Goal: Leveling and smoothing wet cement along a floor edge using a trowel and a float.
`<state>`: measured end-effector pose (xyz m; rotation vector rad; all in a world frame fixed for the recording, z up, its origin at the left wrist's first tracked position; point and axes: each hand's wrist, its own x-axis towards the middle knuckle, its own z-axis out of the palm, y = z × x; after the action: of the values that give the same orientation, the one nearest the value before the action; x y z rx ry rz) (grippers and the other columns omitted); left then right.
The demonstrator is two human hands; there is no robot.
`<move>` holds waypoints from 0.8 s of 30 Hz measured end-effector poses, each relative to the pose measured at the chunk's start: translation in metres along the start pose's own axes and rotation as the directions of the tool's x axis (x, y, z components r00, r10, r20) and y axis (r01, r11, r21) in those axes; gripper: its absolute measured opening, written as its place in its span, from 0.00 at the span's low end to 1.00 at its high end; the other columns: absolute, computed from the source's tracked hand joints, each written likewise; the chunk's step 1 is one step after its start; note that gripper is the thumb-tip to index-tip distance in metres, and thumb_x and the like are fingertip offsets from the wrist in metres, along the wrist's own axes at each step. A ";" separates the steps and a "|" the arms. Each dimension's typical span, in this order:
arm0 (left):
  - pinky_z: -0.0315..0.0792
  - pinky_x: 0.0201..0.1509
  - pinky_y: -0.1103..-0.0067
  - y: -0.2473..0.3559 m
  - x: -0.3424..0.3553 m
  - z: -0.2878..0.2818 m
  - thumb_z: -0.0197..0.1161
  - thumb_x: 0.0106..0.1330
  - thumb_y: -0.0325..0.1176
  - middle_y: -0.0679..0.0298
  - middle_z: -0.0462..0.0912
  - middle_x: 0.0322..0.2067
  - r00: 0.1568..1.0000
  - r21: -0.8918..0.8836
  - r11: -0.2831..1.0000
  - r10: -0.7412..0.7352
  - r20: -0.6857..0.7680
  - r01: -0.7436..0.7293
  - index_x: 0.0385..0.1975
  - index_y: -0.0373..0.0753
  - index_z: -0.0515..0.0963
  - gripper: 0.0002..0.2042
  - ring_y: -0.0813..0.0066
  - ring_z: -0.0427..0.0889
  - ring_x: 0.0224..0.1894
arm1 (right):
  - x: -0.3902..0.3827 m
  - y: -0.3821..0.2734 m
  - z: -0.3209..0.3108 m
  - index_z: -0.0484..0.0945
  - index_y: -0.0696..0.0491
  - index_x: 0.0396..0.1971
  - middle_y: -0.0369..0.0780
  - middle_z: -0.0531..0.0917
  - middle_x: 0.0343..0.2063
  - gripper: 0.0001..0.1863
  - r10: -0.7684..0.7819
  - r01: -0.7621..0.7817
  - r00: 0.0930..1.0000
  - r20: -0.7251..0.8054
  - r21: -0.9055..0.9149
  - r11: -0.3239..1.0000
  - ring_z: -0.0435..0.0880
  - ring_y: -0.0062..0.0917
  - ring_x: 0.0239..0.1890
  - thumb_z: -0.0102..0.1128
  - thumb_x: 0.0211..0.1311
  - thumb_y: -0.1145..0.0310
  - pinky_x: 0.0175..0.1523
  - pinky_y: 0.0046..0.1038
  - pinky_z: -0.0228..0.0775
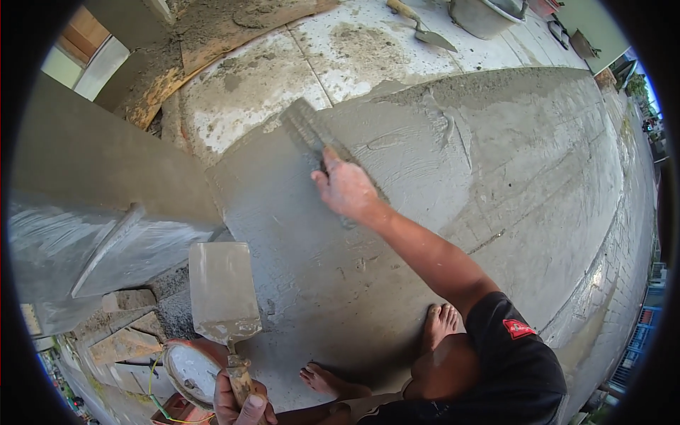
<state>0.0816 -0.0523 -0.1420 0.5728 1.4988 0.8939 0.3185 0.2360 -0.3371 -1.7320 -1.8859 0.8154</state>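
My right hand [347, 188] grips a long flat plastering trowel [301, 124], blurred by motion, and presses it on the wet grey mortar [404, 152] of the floor. The trowel lies near the edge of the white tiles. At the lower left, my left hand [244, 402] is closed round the wooden handle of a square-ended trowel [223, 290], held blade up and smeared with cement. Beside that hand is a round container [193, 370] with a whitish-grey inside; whether the hand touches it cannot be told.
White tiles [262, 88] spotted with mortar lie beyond. On them are a pointed trowel [432, 37] and a grey basin [485, 18]. A wooden board [248, 32] borders the tiles. To the left stands a low cement-coated wall [113, 156]. My bare feet [440, 326] rest on the floor.
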 end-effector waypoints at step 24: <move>0.61 0.18 0.89 -0.001 0.041 0.082 0.63 0.71 0.35 0.75 0.74 0.27 0.994 0.231 0.969 -0.099 0.035 0.089 0.51 0.44 0.72 0.13 0.89 0.68 0.18 | 0.057 0.164 -0.132 0.78 0.59 0.56 0.57 0.85 0.39 0.27 -0.095 0.091 0.988 -0.119 -0.046 0.995 0.85 0.51 0.44 0.56 0.67 0.54 0.53 0.41 0.77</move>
<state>0.1562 -0.0037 -0.1641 0.6792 1.5848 0.6344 0.5215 0.3151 -0.3579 -1.6639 -1.8979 0.6271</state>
